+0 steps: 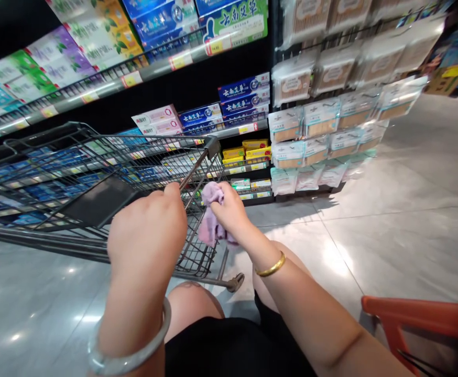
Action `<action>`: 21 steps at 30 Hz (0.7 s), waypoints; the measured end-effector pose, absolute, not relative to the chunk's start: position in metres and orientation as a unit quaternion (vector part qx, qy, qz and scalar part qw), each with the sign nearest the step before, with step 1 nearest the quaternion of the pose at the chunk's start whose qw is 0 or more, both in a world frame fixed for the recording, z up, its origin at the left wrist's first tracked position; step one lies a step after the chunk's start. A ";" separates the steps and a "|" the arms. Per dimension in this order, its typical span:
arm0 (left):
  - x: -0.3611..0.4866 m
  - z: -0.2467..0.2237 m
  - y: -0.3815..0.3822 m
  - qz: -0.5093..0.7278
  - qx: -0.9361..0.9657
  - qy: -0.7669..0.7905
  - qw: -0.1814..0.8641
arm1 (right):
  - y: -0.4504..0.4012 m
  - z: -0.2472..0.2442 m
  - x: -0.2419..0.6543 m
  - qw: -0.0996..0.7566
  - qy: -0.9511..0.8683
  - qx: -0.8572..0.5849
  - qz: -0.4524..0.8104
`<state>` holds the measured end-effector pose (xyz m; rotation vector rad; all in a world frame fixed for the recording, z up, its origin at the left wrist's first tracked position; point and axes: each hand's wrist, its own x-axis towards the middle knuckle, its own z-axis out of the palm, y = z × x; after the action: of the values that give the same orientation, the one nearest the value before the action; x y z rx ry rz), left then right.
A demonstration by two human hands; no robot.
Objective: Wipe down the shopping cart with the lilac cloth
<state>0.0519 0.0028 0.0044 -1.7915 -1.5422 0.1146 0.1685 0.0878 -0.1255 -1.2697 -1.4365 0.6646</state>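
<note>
A dark wire shopping cart [201, 251] stands at the left, close in front of me. My left hand [150, 228] is closed around the bar at the cart's near end, its knuckles up. In my right hand [231, 207] a lilac cloth [212, 230] is bunched up, its lower folds hanging loose beside the cart's wire end. Whether the cloth touches the wires, I cannot tell. One cart wheel [236, 283] shows on the floor below. Inside the cart lies a dark flat panel [99, 200].
Store shelves [182, 58] with toothpaste boxes [244, 99] run behind the cart. Hanging packs of cotton swabs [292, 81] fill the rack to the right. An orange-red plastic stool or frame [421, 311] stands at the lower right on the grey tiled floor [410, 230].
</note>
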 end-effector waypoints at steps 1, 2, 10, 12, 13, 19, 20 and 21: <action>0.052 0.004 0.003 0.044 -0.703 -0.601 0.379 | 0.084 -0.121 0.165 0.557 -0.601 -0.507 0.269; 0.052 0.004 0.003 0.043 -0.704 -0.599 0.381 | 0.080 -0.117 0.162 0.577 -0.603 -0.487 0.258; 0.052 0.004 0.004 0.045 -0.700 -0.601 0.384 | 0.092 -0.133 0.175 0.415 -0.624 -0.603 0.273; 0.053 0.004 0.004 0.048 -0.696 -0.606 0.382 | 0.093 -0.132 0.176 0.423 -0.629 -0.592 0.273; 0.053 0.004 0.004 0.051 -0.695 -0.608 0.382 | 0.092 -0.131 0.175 0.444 -0.635 -0.574 0.265; 0.051 0.003 0.003 0.051 -0.697 -0.601 0.388 | 0.094 -0.134 0.168 0.533 -0.633 -0.516 0.223; 0.050 0.002 0.002 0.050 -0.697 -0.600 0.388 | 0.096 -0.136 0.169 0.524 -0.622 -0.533 0.233; 0.049 0.002 0.002 0.050 -0.698 -0.600 0.388 | 0.099 -0.138 0.170 0.516 -0.613 -0.547 0.243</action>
<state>0.0494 0.0018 0.0023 -1.7754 -1.5267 0.1276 0.1703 0.0987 -0.1381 -1.3136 -1.4708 0.5826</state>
